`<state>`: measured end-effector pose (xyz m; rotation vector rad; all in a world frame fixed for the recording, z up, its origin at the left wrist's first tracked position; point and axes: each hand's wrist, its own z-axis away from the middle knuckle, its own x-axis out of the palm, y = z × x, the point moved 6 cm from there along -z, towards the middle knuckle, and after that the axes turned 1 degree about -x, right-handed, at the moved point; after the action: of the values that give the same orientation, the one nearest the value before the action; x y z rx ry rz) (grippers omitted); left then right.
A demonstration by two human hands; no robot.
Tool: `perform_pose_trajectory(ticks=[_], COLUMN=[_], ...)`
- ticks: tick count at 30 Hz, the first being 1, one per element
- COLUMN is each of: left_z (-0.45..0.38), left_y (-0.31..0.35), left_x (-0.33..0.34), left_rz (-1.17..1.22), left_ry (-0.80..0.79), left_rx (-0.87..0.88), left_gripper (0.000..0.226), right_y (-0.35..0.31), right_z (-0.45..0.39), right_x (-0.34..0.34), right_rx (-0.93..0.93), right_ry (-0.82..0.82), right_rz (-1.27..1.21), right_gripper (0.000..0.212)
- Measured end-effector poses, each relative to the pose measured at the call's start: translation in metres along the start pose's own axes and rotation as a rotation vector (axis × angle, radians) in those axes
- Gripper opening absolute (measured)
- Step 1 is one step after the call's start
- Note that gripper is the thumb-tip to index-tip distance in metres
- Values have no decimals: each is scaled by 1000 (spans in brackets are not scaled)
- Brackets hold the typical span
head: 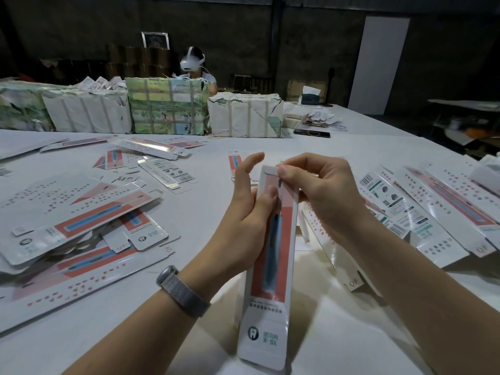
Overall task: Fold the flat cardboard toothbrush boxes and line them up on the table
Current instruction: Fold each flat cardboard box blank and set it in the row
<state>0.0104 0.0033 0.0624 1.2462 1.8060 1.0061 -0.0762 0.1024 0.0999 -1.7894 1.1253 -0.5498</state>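
Observation:
A long white toothbrush box (270,266) with a red panel and a blue brush picture stands tilted in front of me, its near end low by the table's front edge. My left hand (247,201) grips its upper left side, thumb across the front and fingers raised behind. My right hand (316,190) pinches the small flap at the box's far top end. Flat unfolded boxes (81,212) lie heaped on the left of the white table (205,201). More toothbrush boxes (433,209) lie side by side on the right.
Taped, paper-wrapped bundles (167,106) stand in a row across the far side of the table. Behind them sits a person wearing a white headset (192,62). Loose scraps (319,117) and a dark flat item (311,132) lie at the far right.

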Motion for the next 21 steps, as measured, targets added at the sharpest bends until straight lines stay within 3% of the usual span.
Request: perform_pose_trajectory(ticks=[6, 13, 21], left_z=[1, 2, 1], left_y=[0, 3, 7], left_x=[3, 2, -1], left_rz=[-12, -25, 54], left_ry=[-60, -58, -47], left_rx=[8, 43, 28], left_gripper=[50, 42, 34], right_y=[-8, -7, -5], right_z=[1, -2, 0], right_x=[-5, -5, 0], right_rx=[-20, 98, 94], right_ry=[13, -106, -196], right_rz=[19, -6, -88], right_gripper=[20, 19, 20])
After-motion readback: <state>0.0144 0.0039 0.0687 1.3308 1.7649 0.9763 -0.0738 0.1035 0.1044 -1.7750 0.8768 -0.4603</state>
